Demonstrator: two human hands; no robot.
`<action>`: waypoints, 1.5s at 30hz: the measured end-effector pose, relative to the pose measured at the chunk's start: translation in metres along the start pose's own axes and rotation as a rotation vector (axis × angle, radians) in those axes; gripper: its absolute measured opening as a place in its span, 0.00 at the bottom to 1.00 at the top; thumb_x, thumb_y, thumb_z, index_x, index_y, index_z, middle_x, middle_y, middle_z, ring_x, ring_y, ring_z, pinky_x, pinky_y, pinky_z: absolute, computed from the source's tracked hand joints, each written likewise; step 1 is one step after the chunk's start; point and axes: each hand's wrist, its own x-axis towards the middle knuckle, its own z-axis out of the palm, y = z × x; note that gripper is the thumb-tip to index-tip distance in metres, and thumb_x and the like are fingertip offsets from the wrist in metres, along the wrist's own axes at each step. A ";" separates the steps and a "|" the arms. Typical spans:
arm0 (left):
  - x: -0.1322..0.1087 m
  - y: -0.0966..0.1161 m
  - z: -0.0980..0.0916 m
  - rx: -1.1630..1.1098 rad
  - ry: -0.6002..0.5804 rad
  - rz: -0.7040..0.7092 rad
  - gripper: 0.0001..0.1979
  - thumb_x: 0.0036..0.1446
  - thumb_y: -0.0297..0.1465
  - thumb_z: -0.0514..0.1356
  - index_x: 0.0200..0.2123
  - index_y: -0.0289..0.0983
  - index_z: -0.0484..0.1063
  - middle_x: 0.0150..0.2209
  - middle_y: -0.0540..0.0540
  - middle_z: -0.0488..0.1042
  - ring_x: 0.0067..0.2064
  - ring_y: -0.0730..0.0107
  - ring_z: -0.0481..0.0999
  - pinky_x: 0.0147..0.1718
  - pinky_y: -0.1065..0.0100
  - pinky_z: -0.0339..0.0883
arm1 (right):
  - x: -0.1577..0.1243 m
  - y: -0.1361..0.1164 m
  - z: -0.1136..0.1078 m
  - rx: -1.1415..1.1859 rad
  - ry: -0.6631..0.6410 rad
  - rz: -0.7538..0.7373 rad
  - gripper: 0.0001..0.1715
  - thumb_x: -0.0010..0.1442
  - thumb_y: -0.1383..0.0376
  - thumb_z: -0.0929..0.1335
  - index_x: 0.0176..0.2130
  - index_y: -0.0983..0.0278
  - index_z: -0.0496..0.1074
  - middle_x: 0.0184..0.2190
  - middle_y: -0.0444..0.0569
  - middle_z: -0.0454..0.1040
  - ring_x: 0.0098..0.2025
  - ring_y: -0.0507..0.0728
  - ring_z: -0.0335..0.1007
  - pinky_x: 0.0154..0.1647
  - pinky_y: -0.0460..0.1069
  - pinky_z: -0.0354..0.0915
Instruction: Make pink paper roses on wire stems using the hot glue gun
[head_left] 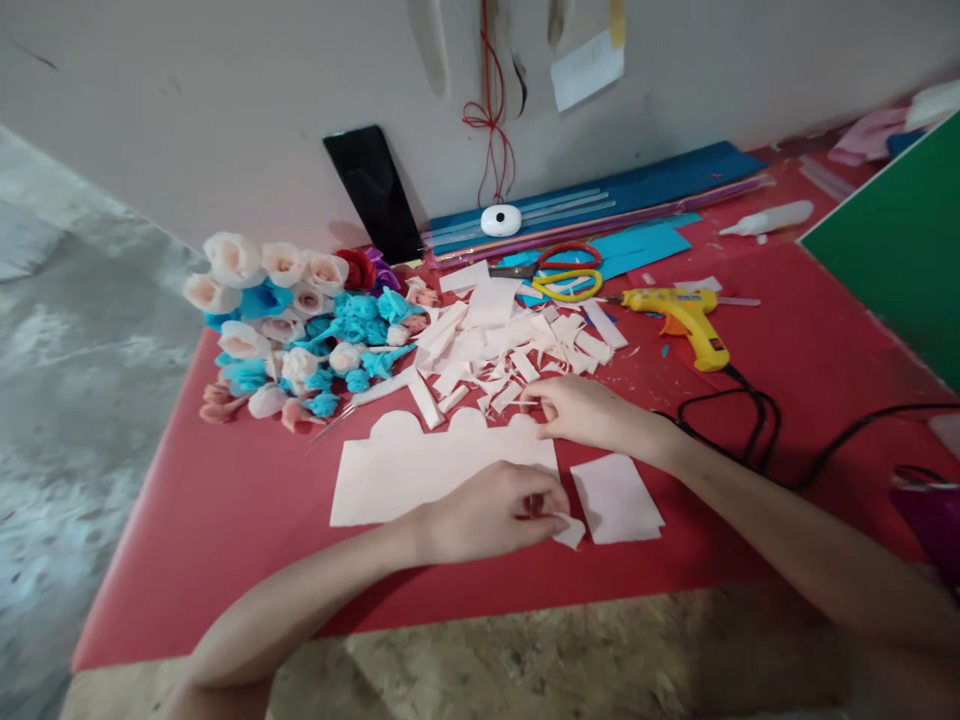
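My left hand (499,510) is closed in a pinch on a small white paper piece (571,533), just above the red tabletop. Under and behind that wrist lies a wide pale paper sheet (405,480) with rounded tabs along its far edge. My right hand (581,412) reaches over the sheet's far right corner, thumb and fingers curled but apart, at the near edge of a heap of paper scraps (487,340). A thin strip lies by its fingertips; whether they touch it I cannot tell. Right of my left hand rests a folded white paper stack (619,498).
Crepe-paper flowers (300,330) crowd the left. Behind the scraps lie scissors (568,275), then a yellow glue gun (682,315) with a looping black cord (765,425). A black phone (375,195) leans on the wall. A green board (900,230) stands right, near a white glue bottle (772,218).
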 end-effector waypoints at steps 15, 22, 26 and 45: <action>-0.004 0.008 -0.018 -0.060 0.001 -0.105 0.03 0.51 0.29 0.58 0.27 0.35 0.71 0.26 0.52 0.72 0.25 0.76 0.66 0.25 0.74 0.58 | 0.000 0.003 0.000 0.154 0.122 0.018 0.10 0.54 0.62 0.69 0.34 0.68 0.67 0.28 0.44 0.67 0.28 0.48 0.62 0.30 0.45 0.61; -0.009 0.009 -0.037 -0.428 0.603 -0.013 0.06 0.51 0.32 0.61 0.29 0.36 0.69 0.28 0.51 0.73 0.30 0.75 0.71 0.32 0.73 0.63 | -0.038 -0.025 -0.033 0.452 0.331 -0.132 0.13 0.61 0.57 0.60 0.39 0.63 0.62 0.23 0.40 0.60 0.25 0.48 0.58 0.26 0.43 0.56; -0.014 0.008 -0.042 -0.719 0.814 0.140 0.05 0.48 0.30 0.64 0.27 0.35 0.71 0.24 0.51 0.74 0.28 0.74 0.72 0.33 0.71 0.65 | -0.060 -0.044 -0.031 0.692 0.309 -0.195 0.17 0.65 0.55 0.56 0.34 0.63 0.63 0.21 0.40 0.59 0.24 0.47 0.56 0.25 0.44 0.54; -0.030 0.023 -0.028 -0.824 0.740 0.233 0.04 0.48 0.28 0.65 0.28 0.38 0.72 0.26 0.51 0.76 0.29 0.73 0.75 0.32 0.70 0.69 | -0.071 -0.061 -0.010 0.646 -0.029 -0.183 0.21 0.67 0.58 0.53 0.29 0.64 0.63 0.22 0.41 0.62 0.27 0.48 0.61 0.32 0.45 0.57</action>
